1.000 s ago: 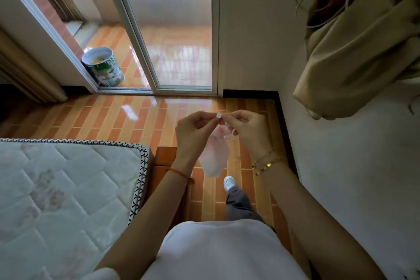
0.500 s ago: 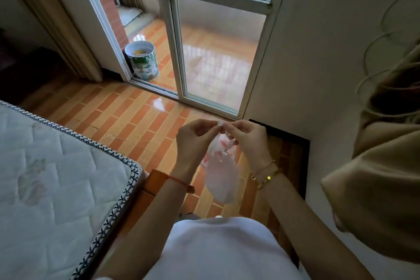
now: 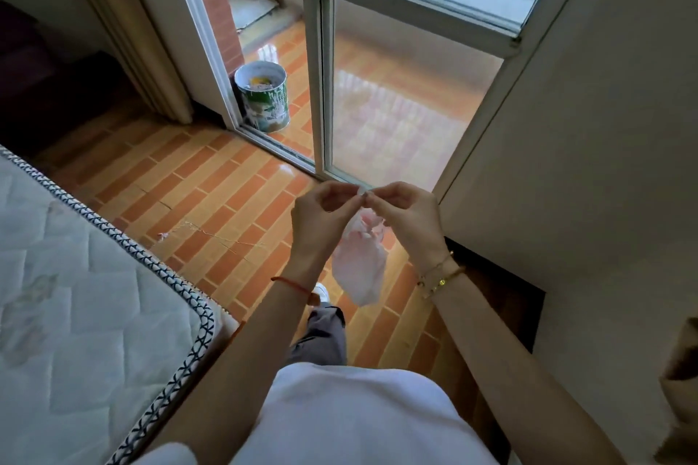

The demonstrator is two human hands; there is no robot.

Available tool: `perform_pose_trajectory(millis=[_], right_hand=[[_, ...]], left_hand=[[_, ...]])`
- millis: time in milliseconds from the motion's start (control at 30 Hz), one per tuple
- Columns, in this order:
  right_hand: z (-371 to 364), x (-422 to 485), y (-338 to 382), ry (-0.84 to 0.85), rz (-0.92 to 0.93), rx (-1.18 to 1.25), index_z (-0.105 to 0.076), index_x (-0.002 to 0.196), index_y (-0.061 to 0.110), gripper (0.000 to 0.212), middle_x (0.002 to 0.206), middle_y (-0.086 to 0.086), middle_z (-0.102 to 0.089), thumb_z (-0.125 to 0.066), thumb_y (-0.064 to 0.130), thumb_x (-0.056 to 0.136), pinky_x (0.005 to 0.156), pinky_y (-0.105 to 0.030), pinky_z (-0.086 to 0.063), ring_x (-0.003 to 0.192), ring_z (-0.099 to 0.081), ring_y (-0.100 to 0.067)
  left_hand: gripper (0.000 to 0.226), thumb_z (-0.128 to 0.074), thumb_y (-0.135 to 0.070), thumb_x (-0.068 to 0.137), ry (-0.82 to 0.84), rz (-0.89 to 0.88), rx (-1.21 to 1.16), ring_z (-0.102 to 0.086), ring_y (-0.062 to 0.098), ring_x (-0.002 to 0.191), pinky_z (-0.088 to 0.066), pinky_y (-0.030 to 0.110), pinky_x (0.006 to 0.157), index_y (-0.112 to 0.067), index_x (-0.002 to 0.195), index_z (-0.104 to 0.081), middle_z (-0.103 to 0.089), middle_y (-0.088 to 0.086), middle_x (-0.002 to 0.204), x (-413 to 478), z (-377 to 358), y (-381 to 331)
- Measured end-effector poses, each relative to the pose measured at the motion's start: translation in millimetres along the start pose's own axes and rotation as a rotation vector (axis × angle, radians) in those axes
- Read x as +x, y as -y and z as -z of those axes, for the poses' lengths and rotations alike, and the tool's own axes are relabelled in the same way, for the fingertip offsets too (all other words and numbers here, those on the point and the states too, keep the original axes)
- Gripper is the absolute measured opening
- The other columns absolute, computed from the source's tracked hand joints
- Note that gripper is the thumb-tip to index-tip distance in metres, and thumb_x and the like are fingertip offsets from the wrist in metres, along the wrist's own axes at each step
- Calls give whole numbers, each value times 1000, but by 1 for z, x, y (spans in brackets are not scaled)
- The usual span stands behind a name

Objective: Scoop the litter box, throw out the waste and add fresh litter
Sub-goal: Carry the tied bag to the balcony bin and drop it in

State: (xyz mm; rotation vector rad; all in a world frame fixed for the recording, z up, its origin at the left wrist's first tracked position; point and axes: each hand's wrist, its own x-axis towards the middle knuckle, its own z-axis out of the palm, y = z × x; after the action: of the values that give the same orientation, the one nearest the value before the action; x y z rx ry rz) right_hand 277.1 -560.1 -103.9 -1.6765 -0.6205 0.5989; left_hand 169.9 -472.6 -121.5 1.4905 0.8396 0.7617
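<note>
Now nearer the balcony doorway (image 3: 272, 49), left hand (image 3: 321, 217) and right hand (image 3: 406, 213) still pinch the thin pinkish plastic bag (image 3: 360, 268) by its top, presumably for waste.

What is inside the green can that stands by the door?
The can is open at the top. Pale scraps and something yellow show inside; its wall hides whatever lies deeper.

White tee (image 3: 362, 423), grey trousers (image 3: 321, 338), white shoe (image 3: 321, 291); red string L wrist (image 3: 291, 284), gold bracelets R wrist (image 3: 440, 276).
</note>
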Motion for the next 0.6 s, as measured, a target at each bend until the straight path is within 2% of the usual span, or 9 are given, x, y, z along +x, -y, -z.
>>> perform_pose_trajectory(millis=[133, 333, 500, 600], right_hand=[[-25, 79, 1, 17, 41, -80, -74, 80, 12, 9, 76, -3, -74, -78, 20, 76, 70, -33, -57, 74, -71, -15], [-80, 186, 18, 52, 157, -227, -74, 80, 14, 13, 73, 4, -73, -75, 28, 78, 64, -25, -54, 69, -68, -7], [-122, 259, 25, 109, 178, -221, -74, 76, 15, 8, 69, 6, -71, -76, 23, 78, 60, -11, -46, 62, -65, 1], [-144, 296, 27, 132, 187, -228, -73, 77, 16, 6, 68, 6, -71, -76, 22, 78, 58, -9, -44, 61, -64, 3]], left_hand=[[11, -78, -14, 79, -26, 10, -21, -72, 12, 87, -57, 31, 84, -17, 89, -74, -76, 2, 88, 73, 7, 0], [13, -77, -17, 81, -92, 35, 28, -71, 11, 87, -58, 35, 84, -14, 93, -74, -75, 0, 87, 183, 33, 0], [12, -76, -17, 82, -127, 54, 50, -71, 10, 86, -58, 34, 83, -13, 93, -74, -75, 0, 86, 258, 56, 3], [14, -76, -19, 82, -143, 57, 72, -71, 11, 85, -58, 34, 82, -11, 94, -73, -75, 1, 85, 298, 68, 8]])
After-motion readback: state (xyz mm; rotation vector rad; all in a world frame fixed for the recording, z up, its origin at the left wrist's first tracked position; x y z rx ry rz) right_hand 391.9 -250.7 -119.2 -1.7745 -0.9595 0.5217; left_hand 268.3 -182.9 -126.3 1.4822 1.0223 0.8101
